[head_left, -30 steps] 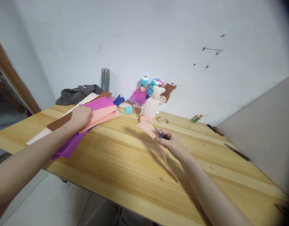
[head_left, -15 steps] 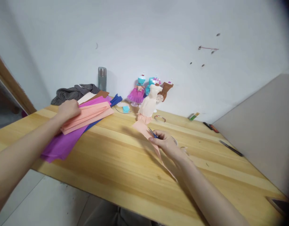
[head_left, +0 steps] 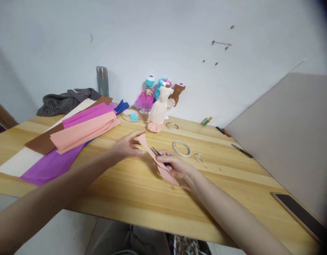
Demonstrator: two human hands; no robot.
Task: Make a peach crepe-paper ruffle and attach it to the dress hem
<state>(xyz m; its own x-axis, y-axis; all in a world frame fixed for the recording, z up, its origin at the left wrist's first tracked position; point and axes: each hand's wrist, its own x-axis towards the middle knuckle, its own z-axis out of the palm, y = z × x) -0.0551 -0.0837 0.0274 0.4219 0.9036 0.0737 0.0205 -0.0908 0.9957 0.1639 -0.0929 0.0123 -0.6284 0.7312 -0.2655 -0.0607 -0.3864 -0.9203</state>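
My right hand (head_left: 176,165) is closed around blue-handled scissors (head_left: 156,152), their tips pointing up and left. The same hand pinches a long strip of peach crepe paper (head_left: 166,175). Beside the strip's upper end is my left hand (head_left: 127,144), thumb and fingers apart; whether a fingertip touches the paper I cannot tell. Farther left lie folded peach crepe paper (head_left: 85,131), purple paper (head_left: 53,166), brown paper (head_left: 41,141) and cream paper (head_left: 18,162). Behind my hands stands a small dress form in a cream dress (head_left: 160,108) with a peach ruffle at its hem.
More dress forms stand by the wall, one with a purple skirt (head_left: 144,101), one in brown (head_left: 177,94). A roll of white tape (head_left: 182,148), a craft knife (head_left: 242,151) and a phone (head_left: 299,216) lie rightward. A grey flask (head_left: 102,82) and striped cloth (head_left: 67,102) are back left.
My left hand has let go of the paper pile and moved right to the strip. My right hand has shifted a little left and down with the scissors and strip.
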